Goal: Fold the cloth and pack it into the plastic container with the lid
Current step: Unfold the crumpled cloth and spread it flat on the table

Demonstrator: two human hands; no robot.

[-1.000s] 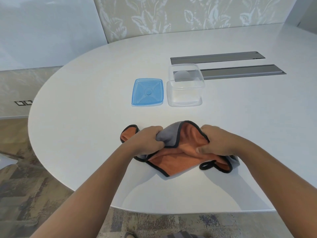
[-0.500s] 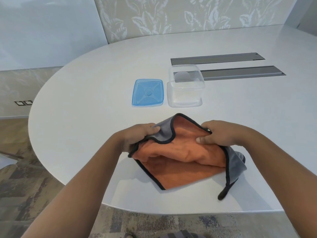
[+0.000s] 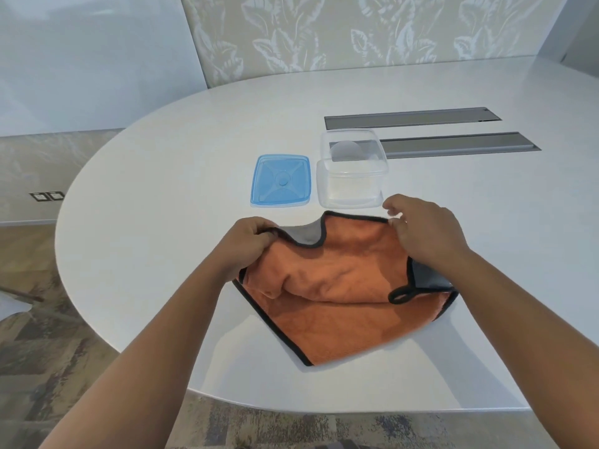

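Both hands — left hand [image 3: 248,246], right hand [image 3: 424,233] — hold cloth [image 3: 337,306], long axis left-right.

Folded cloth hides its own lower layer and part of both hands

The left hand [image 3: 249,246] fingers tuck under the cloth [image 3: 337,306] edge; the right hand [image 3: 428,234] covers its far corner; the table [image 3: 551,254] runs off the right edge

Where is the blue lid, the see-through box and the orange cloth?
blue lid [image 3: 280,180], head view, on its middle.
clear plastic container [image 3: 351,189], head view, on its front wall.
orange cloth [image 3: 337,315], head view, on its flat lower layer.
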